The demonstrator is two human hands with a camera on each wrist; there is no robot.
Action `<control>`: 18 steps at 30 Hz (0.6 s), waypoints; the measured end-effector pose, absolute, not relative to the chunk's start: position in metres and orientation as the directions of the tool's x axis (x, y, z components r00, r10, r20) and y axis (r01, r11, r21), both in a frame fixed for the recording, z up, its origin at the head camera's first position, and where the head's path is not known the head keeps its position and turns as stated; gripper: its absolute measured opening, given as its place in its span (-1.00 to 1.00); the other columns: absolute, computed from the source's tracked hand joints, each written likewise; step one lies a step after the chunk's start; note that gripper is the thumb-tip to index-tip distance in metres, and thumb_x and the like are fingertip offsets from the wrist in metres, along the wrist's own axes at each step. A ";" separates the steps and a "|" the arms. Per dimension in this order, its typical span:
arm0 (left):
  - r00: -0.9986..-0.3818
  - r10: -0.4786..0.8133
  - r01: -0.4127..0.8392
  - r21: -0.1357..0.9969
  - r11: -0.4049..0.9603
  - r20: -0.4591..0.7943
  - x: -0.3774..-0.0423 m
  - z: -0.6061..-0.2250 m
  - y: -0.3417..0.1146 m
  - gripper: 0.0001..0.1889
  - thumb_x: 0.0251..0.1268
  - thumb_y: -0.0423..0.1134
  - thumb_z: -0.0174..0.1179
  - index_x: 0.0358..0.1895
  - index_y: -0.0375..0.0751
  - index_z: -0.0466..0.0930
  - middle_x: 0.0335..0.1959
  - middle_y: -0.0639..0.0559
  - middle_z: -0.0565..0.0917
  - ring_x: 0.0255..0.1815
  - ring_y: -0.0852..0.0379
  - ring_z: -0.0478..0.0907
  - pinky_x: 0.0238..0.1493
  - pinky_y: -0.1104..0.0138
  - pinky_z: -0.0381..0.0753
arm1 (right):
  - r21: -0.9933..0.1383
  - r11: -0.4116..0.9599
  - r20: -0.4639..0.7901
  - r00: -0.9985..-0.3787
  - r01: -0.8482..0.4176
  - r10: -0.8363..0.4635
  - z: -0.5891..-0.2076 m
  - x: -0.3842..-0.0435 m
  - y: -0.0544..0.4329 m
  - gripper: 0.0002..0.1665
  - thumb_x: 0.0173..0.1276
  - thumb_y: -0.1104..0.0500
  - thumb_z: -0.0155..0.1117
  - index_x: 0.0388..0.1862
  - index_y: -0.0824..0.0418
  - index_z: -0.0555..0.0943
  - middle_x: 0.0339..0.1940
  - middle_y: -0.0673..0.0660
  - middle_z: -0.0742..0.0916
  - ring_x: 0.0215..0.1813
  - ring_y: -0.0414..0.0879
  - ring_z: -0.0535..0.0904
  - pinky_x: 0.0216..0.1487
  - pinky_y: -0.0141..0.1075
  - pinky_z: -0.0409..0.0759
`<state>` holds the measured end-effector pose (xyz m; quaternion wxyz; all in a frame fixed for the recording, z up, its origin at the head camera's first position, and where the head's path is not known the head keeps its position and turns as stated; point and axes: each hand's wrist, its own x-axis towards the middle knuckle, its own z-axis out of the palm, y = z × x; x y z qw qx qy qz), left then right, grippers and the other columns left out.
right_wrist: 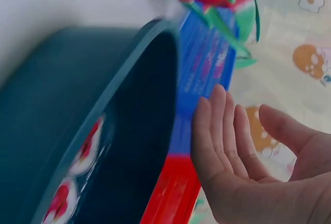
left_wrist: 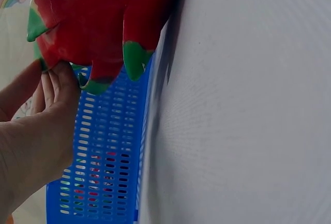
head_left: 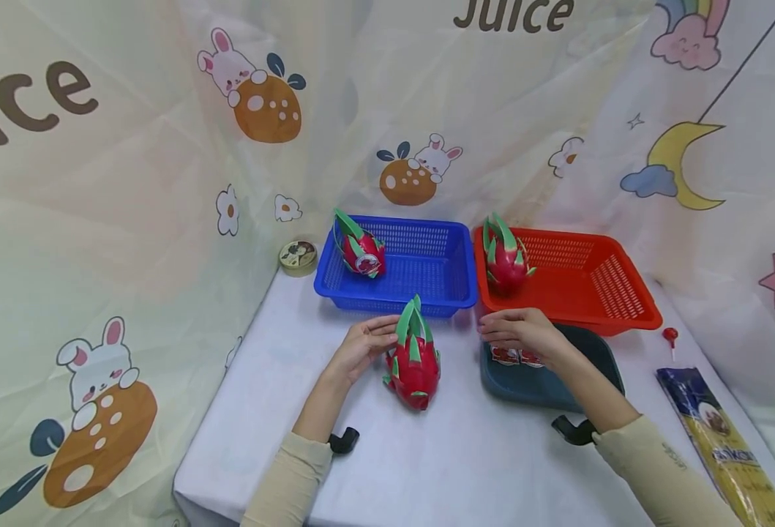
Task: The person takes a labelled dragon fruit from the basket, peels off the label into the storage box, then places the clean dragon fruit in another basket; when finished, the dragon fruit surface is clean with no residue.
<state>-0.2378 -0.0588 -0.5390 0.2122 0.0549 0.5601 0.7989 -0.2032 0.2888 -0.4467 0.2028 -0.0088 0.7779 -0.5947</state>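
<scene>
A red toy dragon fruit (head_left: 416,369) with green leaf tips lies on the white table, leaves pointing away. At its left side my left hand (head_left: 364,344) pinches a leaf tip between thumb and fingers, as the left wrist view shows at the fruit (left_wrist: 103,17). My right hand (head_left: 522,331) hovers over the back left edge of a dark teal tray (head_left: 532,391), fingers straight and nothing in them. Inside the tray lie dragon fruit stickers (head_left: 506,356), partly hidden by that arm. In the right wrist view, the right hand (right_wrist: 235,151) is apart from the fruit.
A blue basket (head_left: 427,252) behind holds a dragon fruit (head_left: 363,252) bearing a sticker. Beside it, a red basket (head_left: 571,285) holds another dragon fruit (head_left: 508,263). A round tin (head_left: 298,258) stands at far left. A lollipop (head_left: 670,336) and a long packet (head_left: 723,446) lie right.
</scene>
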 end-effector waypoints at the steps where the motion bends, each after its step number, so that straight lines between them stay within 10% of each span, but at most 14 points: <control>1: -0.903 0.401 -0.280 0.917 -0.283 -0.152 -0.238 -0.538 -0.059 -0.53 0.43 -0.48 0.24 0.38 -0.31 0.57 0.28 -0.28 0.66 0.17 0.03 0.71 0.25 0.23 0.66 | -0.932 0.287 -0.302 -0.914 0.222 -0.273 -0.446 -0.206 0.282 -0.40 0.65 0.09 0.17 0.46 0.47 0.44 0.27 0.41 0.68 0.27 0.24 0.67 0.29 -0.01 0.60; 18: -0.901 0.417 -0.253 0.925 -0.284 -0.119 -0.239 -0.538 -0.059 -0.55 0.45 -0.51 0.20 0.37 -0.37 0.55 0.18 -0.18 0.72 0.13 0.06 0.70 0.20 0.27 0.69 | -0.933 0.166 -0.357 -0.875 0.319 -0.328 -0.474 -0.230 0.198 -0.50 0.53 0.22 0.31 0.35 0.45 0.56 0.06 0.26 0.80 0.08 0.07 0.77 0.34 0.24 0.51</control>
